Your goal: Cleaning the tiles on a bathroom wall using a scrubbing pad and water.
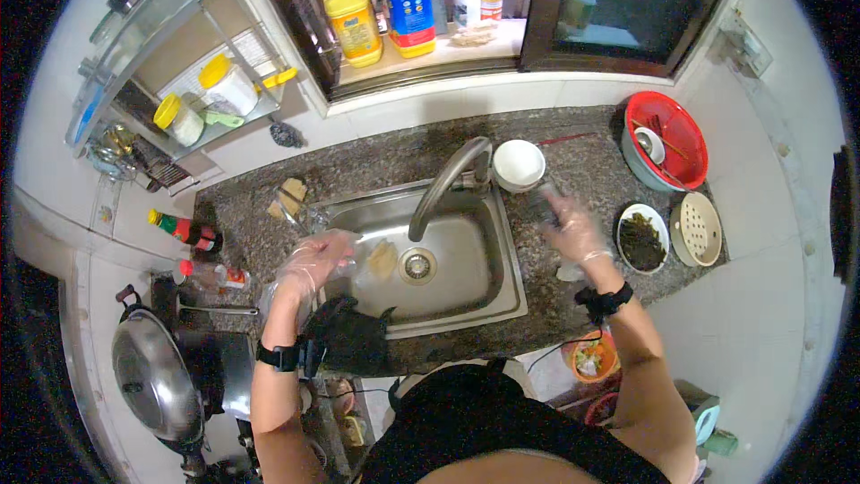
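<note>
Both hands wear clear plastic gloves. My left hand (321,259) is over the left rim of the stainless-steel sink (463,262), with its fingers bent; whether it holds anything is unclear. My right hand (574,225), blurred, is above the granite counter right of the sink, by a dark grey object (543,205) at its fingertips; a grip on it cannot be made out. A yellowish sponge or cloth (382,260) lies in the sink beside the drain. White bowls (519,163) stand behind my right hand. A black cloth or glove (356,336) hangs over the sink's front left edge.
The faucet (447,181) arches over the sink. At right are a red basket in a basin (695,128), a dish of dark greens (641,238) and a perforated cream dish (696,228). Sauce bottles (188,232) lie at left, near a lidded wok (154,376). An orange bin (594,356) is below.
</note>
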The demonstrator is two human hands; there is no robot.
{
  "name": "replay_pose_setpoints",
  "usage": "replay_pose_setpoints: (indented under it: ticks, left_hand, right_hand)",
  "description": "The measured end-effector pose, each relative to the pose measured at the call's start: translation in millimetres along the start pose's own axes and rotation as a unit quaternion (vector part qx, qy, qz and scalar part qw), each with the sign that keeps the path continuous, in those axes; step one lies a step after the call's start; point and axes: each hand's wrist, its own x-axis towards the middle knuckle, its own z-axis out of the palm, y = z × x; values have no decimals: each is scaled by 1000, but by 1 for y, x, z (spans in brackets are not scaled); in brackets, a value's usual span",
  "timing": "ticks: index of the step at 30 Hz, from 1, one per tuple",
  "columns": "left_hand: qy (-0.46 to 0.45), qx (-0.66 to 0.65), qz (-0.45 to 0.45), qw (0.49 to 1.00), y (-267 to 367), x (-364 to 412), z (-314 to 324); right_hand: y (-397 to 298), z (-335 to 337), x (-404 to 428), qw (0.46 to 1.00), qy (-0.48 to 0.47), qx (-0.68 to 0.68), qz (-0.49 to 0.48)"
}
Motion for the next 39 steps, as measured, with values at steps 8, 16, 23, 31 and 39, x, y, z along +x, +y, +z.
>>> replay_pose_setpoints:
  ticks: [8,16,23,31,39]
  left_hand:
    - [-1,14,51,999,11,27,-4]
    - [36,131,102,985,66,23,-5]
    - [198,189,163,948,123,31,-44]
    - [346,200,325,857,209,60,-95]
    - [323,210,306,870,260,121,-88]
  right_hand:
    - [-34,32,15,647,-161,693,274]
    - [-43,27,21,514,-209,770,316]
    - [-38,-42,42,609,-82,754,233]
    - [-69,-124,117,601,-44,797,38]
    - [-121,-107,234,572,-200,796,-10]
